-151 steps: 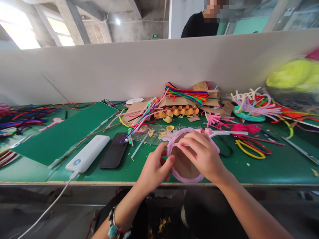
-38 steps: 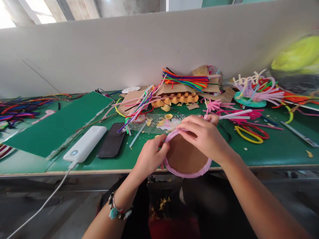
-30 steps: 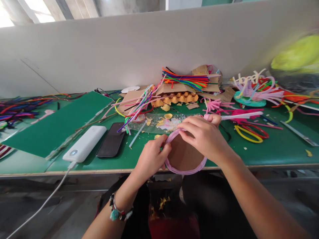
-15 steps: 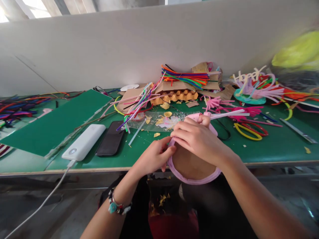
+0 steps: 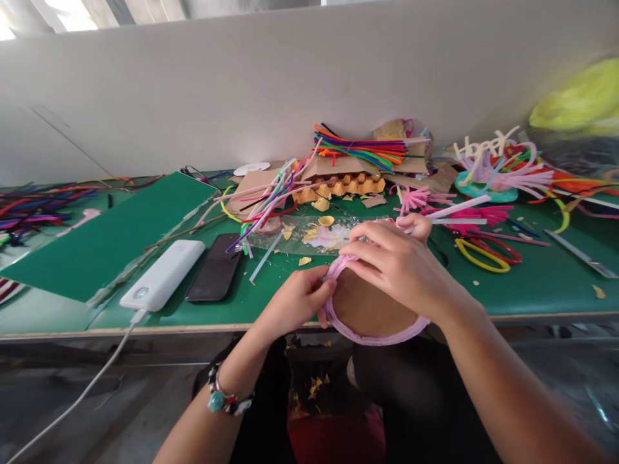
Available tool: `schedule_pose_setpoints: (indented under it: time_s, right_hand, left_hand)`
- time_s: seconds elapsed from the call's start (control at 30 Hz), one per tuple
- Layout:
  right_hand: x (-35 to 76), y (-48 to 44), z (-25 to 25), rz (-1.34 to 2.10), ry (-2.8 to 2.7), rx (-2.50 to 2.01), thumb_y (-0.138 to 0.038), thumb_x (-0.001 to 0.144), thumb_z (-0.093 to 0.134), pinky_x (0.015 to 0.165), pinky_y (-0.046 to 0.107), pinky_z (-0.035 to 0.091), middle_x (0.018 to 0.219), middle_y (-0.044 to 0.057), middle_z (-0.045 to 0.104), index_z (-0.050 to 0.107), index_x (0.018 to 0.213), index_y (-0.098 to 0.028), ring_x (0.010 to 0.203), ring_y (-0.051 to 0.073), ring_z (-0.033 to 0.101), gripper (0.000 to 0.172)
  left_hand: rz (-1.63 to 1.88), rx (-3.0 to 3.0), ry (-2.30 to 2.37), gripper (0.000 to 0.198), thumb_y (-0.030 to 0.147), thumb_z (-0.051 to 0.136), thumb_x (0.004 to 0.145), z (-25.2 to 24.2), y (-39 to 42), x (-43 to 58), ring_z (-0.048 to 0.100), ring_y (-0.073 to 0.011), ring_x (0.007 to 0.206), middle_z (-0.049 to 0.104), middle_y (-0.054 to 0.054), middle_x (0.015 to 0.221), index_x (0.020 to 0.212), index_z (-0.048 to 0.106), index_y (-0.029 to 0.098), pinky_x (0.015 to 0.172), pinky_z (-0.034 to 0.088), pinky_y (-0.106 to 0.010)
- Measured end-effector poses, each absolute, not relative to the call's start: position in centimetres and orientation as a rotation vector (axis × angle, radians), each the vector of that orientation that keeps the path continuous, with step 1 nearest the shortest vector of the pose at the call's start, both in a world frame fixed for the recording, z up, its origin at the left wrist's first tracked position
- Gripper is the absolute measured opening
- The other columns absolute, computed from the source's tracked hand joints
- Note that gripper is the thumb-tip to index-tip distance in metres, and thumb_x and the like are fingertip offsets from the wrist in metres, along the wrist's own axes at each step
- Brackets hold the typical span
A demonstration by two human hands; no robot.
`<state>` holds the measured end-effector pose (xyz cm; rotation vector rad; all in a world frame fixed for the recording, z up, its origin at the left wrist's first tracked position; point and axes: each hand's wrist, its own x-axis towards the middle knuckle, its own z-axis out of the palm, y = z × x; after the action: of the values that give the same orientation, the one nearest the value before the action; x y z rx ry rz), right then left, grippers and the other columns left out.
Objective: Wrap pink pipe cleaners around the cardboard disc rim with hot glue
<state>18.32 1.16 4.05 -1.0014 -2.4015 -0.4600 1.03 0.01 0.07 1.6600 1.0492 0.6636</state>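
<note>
A round brown cardboard disc [image 5: 370, 309] edged with pink pipe cleaner [image 5: 382, 336] hangs over the near edge of the green table [image 5: 532, 290]. My left hand [image 5: 297, 303] pinches the disc's left rim, fingers closed. My right hand [image 5: 401, 264] lies over the disc's top, fingers closed on the pink pipe cleaner; its free end [image 5: 459, 207] sticks out to the right past my thumb.
A white power bank [image 5: 162, 274] with a cable and a black phone [image 5: 215, 267] lie to the left. Farther back are loose coloured pipe cleaners [image 5: 271, 206], an egg carton [image 5: 341, 187], a green sheet [image 5: 106, 238] and a white partition [image 5: 290, 84]. Red and yellow rings [image 5: 486, 252] lie at the right.
The disc has been turned a little in my hands and now sits slightly higher than half a second ago. The free pipe cleaner end points more upward. Both hands keep their hold.
</note>
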Motion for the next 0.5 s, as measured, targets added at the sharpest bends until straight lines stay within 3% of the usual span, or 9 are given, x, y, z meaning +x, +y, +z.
schedule_pose_setpoints:
  time_s: [0.33,0.5]
  right_hand:
    - [18.27,1.38,3.57,-0.503,-2.341,-0.984,-0.023,0.084,0.051,0.076,0.033,0.019,0.080,-0.003,0.062,0.061,0.078,-0.023,0.078,0.013,0.056,0.012]
    - [18.07,1.44,3.57,-0.445,-2.292,-1.020,-0.023,0.084,0.050,0.075,0.033,0.021,0.088,0.000,0.063,0.061,0.087,-0.023,0.080,0.013,0.056,0.011]
  left_hand:
    - [0.714,1.645,1.124,0.016,0.022,0.037,0.080,-0.08,0.13,1.01,0.057,-0.0092,0.039,0.049,0.007,0.042,0.067,0.045,0.017,0.037,0.033,-0.014]
    - [0.746,1.621,1.074,0.014,0.024,0.038,0.080,-0.24,0.28,0.86,0.058,-0.0097,0.040,0.050,0.006,0.045,0.071,0.047,0.016,0.038,0.035,-0.014]
